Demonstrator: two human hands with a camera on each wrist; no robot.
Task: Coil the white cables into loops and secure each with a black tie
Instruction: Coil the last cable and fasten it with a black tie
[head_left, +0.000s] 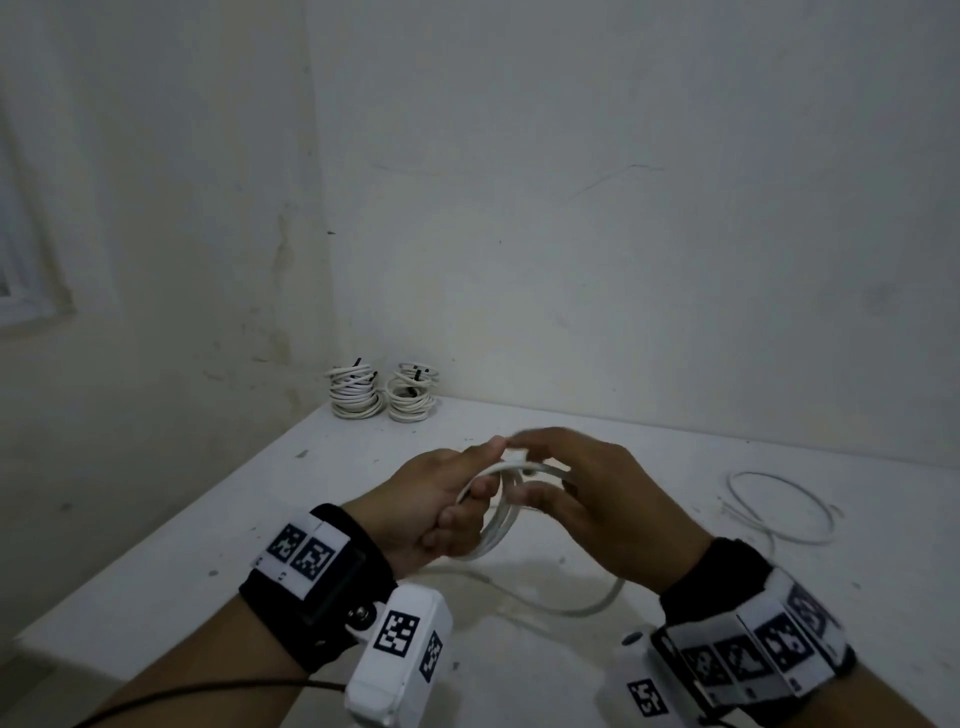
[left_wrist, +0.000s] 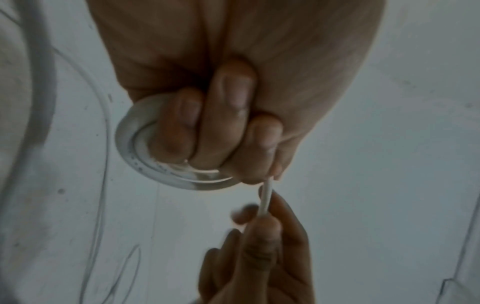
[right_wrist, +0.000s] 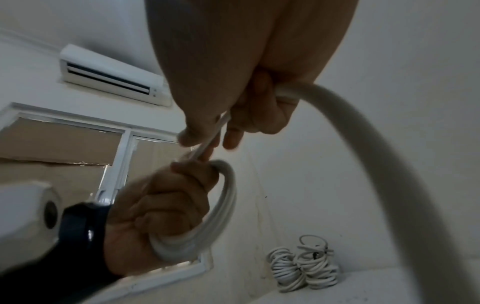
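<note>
My left hand (head_left: 447, 499) grips a small coil of white cable (head_left: 496, 525), its fingers (left_wrist: 202, 123) curled through the loops (left_wrist: 130, 139). Just to its right, my right hand (head_left: 561, 478) pinches a strand of the same cable (left_wrist: 266, 197) between thumb and fingers (right_wrist: 197, 131), and the strand leads into the coil (right_wrist: 226, 205). The loose tail (head_left: 571, 605) trails over the white table (head_left: 182, 545) below my hands and runs close past the right wrist camera (right_wrist: 389, 164). No black tie shows in either hand.
Two stacks of coiled white cables with black ties (head_left: 382, 392) stand in the table's far corner by the wall, also in the right wrist view (right_wrist: 303, 265). Another loose white cable (head_left: 779, 506) lies at the right. A window and an air conditioner (right_wrist: 111, 76) are on the left wall.
</note>
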